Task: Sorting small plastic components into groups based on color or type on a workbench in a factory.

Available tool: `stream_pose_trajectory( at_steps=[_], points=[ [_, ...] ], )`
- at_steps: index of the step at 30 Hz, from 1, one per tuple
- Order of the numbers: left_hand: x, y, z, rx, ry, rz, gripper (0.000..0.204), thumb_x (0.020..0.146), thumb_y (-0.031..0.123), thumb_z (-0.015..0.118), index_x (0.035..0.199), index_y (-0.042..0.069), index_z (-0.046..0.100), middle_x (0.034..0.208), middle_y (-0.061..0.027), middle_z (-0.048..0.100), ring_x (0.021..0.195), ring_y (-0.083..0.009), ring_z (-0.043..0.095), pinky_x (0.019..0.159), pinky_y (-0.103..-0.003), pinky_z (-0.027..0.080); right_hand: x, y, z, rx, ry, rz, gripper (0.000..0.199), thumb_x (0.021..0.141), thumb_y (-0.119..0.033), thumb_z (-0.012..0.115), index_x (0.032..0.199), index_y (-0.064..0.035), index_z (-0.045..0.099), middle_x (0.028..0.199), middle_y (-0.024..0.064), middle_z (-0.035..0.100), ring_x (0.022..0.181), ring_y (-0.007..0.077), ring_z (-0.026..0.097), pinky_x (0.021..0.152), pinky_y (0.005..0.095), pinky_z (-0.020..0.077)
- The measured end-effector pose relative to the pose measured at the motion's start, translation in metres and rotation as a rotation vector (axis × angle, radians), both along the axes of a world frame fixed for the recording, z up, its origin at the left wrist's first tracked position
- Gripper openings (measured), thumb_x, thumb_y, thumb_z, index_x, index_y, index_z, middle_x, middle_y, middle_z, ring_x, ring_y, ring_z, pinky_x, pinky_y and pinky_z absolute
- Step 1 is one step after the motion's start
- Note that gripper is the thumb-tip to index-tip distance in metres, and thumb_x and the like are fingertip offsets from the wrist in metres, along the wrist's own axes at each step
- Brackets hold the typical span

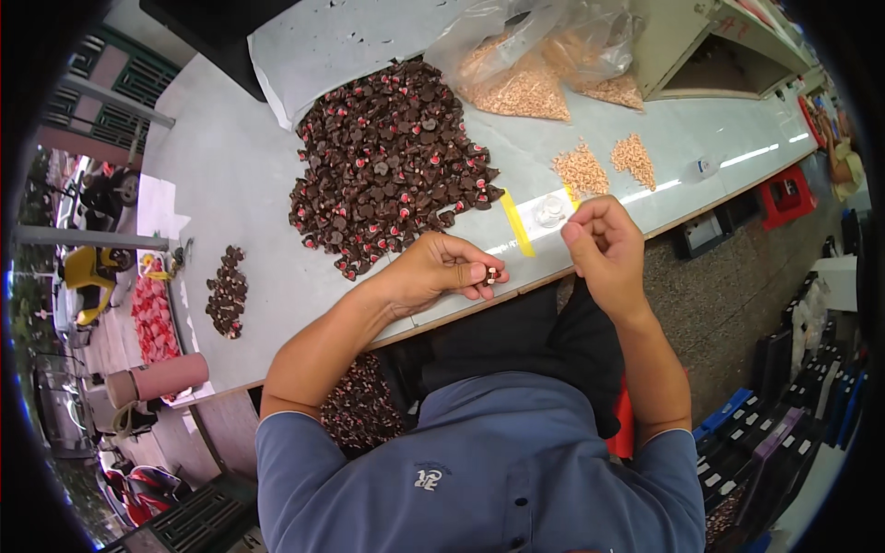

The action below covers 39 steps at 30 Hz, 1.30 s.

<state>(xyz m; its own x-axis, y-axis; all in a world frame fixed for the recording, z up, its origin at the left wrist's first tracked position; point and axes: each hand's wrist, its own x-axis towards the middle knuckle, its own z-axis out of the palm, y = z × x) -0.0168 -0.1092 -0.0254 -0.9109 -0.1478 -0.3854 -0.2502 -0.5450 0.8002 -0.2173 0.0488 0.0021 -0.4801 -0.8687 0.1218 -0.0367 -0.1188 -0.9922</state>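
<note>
My left hand (431, 275) is closed, thumb against fingers, on a small dark brown piece with pale bits (491, 276), just over the table's front edge. To its right, my right hand (612, 256) is raised in a pinch; whatever its fingertips may hold is too small to make out. Close by the right fingertips lies a small clear dish (551, 214) with something whitish in it, on a patch edged by yellow tape (518, 224). A big heap of similar dark brown pieces with red spots (387, 166) spreads beyond my left hand. Two little piles of tan bits, one nearer (581, 171) and one further right (634, 160), lie past the dish.
Clear plastic bags of tan bits (516, 88) and a grey-green metal box (714, 55) stand at the back. A smaller dark pile (227, 293) and a pink cylinder (159, 376) are leftward. A red stool (785, 196) stands right.
</note>
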Motion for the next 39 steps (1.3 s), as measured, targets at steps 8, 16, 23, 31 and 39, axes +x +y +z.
stream_pose_trajectory(
  at_steps=[8,16,23,31,39],
  points=[
    [0.013,-0.004,0.013,-0.032,0.015,0.032,0.03,0.089,0.015,0.071,0.113,-0.003,0.067,0.111,-0.0159,0.07,0.086,-0.0175,0.069,0.07,-0.024,0.054,-0.001,0.021,-0.011,-0.033,0.039,-0.16,0.01,0.093,-0.008,0.064,0.095,-0.0038,0.055,0.07,-0.0023,0.055,0.053,0.0026,0.044,0.046,0.0181,0.0342],
    [0.065,-0.042,0.055,-0.589,-0.025,0.518,0.029,0.091,0.015,0.068,0.115,-0.001,0.064,0.108,-0.0098,0.068,0.089,-0.0163,0.067,0.073,-0.026,0.053,-0.023,0.043,-0.012,-0.035,0.12,-0.253,0.007,0.094,-0.006,0.059,0.092,-0.0053,0.053,0.066,-0.0051,0.049,0.051,0.0005,0.039,0.046,0.0176,0.0283],
    [0.197,-0.107,0.017,-2.227,-0.626,0.65,0.032,0.079,0.015,0.072,0.11,0.009,0.066,0.096,-0.0064,0.067,0.109,-0.0282,0.056,0.088,-0.044,0.043,-0.026,0.038,-0.027,-0.043,0.159,-0.208,0.008,0.096,-0.008,0.058,0.092,-0.006,0.051,0.069,-0.0048,0.047,0.052,0.0004,0.038,0.046,0.0166,0.0281],
    [0.225,-0.1,0.004,-2.172,-0.976,0.666,0.037,0.081,0.025,0.069,0.115,0.012,0.065,0.116,-0.0104,0.062,0.126,-0.0341,0.046,0.111,-0.06,0.025,-0.03,0.04,-0.023,-0.041,0.19,-0.233,0.011,0.096,-0.011,0.059,0.091,-0.0059,0.051,0.066,-0.0053,0.046,0.051,0.0005,0.037,0.046,0.0164,0.0274],
    [0.239,-0.101,0.01,-1.798,-1.099,0.701,0.023,0.088,0.028,0.062,0.104,0.013,0.071,0.118,-0.0103,0.062,0.118,-0.029,0.053,0.109,-0.061,0.027,-0.031,0.038,-0.027,-0.034,0.152,-0.211,0.012,0.094,-0.011,0.062,0.091,-0.0049,0.053,0.069,-0.0046,0.048,0.054,0.0007,0.038,0.047,0.0166,0.0279]
  ],
)
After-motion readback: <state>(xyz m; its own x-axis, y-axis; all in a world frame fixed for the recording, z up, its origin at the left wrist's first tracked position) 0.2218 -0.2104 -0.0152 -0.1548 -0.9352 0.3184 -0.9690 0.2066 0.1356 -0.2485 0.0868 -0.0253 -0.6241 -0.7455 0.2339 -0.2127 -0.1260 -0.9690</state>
